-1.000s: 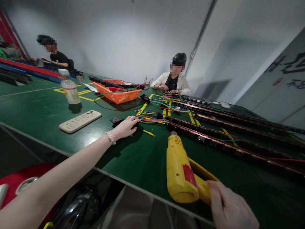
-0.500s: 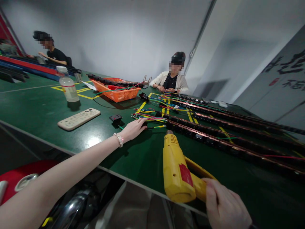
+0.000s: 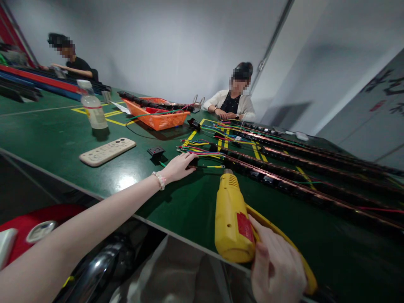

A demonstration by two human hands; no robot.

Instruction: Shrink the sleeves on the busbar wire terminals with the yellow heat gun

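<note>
My right hand (image 3: pixel 277 263) is closed round the handle of a yellow heat gun (image 3: pixel 232 219) with a red label. Its nozzle points away from me, close to the ring terminal of a yellow-green wire (image 3: pixel 211 167). My left hand (image 3: pixel 181 166), wearing a beaded bracelet, is closed at the other end of that wire, against a small black part (image 3: pixel 193 162); the fingers partly hide the grip. Just beyond the fingertips lies a bundle of coloured wires (image 3: pixel 202 152) leading into a long black and copper strip (image 3: pixel 268 179).
Left on the green table (image 3: pixel 126 198) are a beige remote-like object (image 3: pixel 107 151), a bottle (image 3: pixel 94 107) and a black socket (image 3: pixel 156 152). An orange basket (image 3: pixel 158 120) stands behind. More strips (image 3: pixel 303 166) stretch right. Two people (image 3: pixel 232 101) sit across the table.
My right hand has shifted left and up along the heat gun's handle, taking a fuller grip. The gun stays almost in place, its nozzle slightly nearer the terminal. The view has shifted slightly.
</note>
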